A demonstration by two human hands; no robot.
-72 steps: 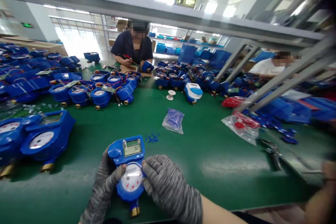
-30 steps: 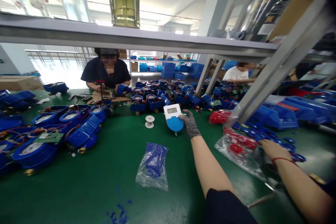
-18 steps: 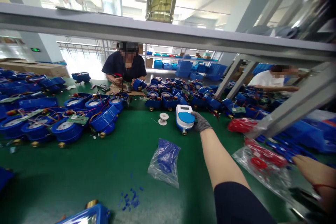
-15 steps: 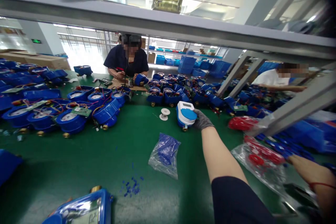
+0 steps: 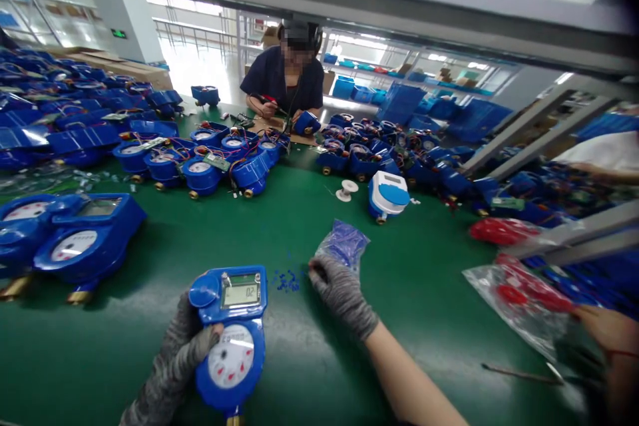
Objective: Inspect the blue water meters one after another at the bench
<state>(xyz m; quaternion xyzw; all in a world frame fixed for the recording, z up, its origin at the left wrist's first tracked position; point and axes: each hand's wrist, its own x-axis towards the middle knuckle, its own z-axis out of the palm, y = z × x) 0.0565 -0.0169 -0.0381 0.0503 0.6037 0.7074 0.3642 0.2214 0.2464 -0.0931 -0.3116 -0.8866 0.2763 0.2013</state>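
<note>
A blue water meter (image 5: pixel 231 339) with a small screen and a white dial lies on the green table (image 5: pixel 409 293) in front of me. My left hand (image 5: pixel 180 356), in a grey knit glove, grips its left side with the thumb on the dial rim. My right hand (image 5: pixel 339 293), also gloved, is off the meter, its fingers curled and reaching toward the scattered small blue caps (image 5: pixel 287 279), right beside a clear bag of blue parts (image 5: pixel 345 243). A white-and-blue meter (image 5: pixel 387 196) stands farther back.
Several blue meters (image 5: pixel 74 246) crowd the left and rear of the table. A white spool (image 5: pixel 345 191) lies mid-table. A bag of red parts (image 5: pixel 519 296) lies at right, near another person's hand (image 5: pixel 606 329). One person sits opposite, another at far right. A metal rail spans overhead.
My right hand let go of the white-and-blue meter far out on the table and drew back to the blue caps. The view dropped, so the blue meter in my left hand shows again.
</note>
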